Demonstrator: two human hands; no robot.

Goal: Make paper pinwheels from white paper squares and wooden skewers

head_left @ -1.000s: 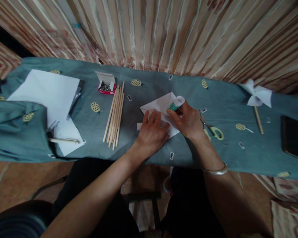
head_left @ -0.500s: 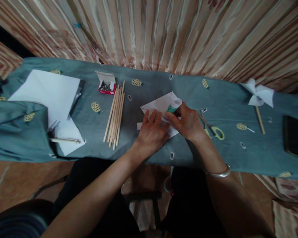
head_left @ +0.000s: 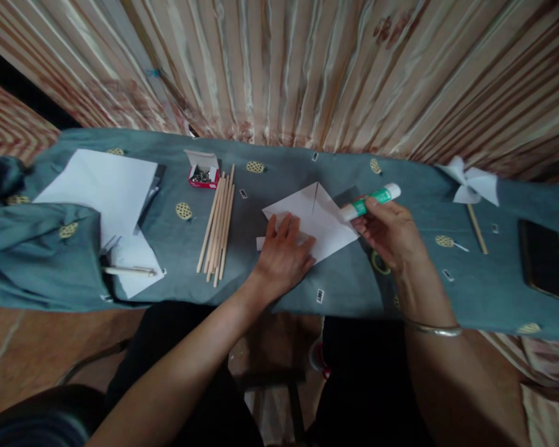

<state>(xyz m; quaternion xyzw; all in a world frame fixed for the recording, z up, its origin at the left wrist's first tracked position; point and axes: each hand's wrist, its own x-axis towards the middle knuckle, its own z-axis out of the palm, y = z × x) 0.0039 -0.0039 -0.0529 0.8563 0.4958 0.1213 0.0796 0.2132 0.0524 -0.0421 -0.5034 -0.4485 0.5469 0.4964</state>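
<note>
A square sheet of white paper (head_left: pixel 333 226) lies turned cornerwise on the desk (head_left: pixel 414 205), in front of the person, with a dark line or slit running inward from its far corner. The left hand (head_left: pixel 285 254) rests palm down on its near-left part, fingers spread and grasping nothing, and is the nearer hand to its middle.

The right hand (head_left: pixel 394 230) holds a green-and-white glue stick (head_left: pixel 372 202), its grip closed around the barrel between thumb and fingers. The stick's long axis slants from lower left to upper right, and its lower-left end points at the paper's right-hand edge — whether it touches there, I cannot tell. From this grip, most of the sheet lies to the left, its right corner just by the fingers.

Just beneath the right hand shows a yellow-green loop (head_left: pixel 381 262), seemingly a scissors handle, partly hidden. Farther right are a white paper pinwheel (head_left: pixel 469 181) on a short wooden stick and a dark phone (head_left: pixel 545 257). To the left lie a bundle of wooden dowels (head_left: pixel 218 226), a red-and-white box (head_left: pixel 204 184) of small metal pieces, and — farther out — white sheets (head_left: pixel 107 180) with a pen (head_left: pixel 130 271).
</note>
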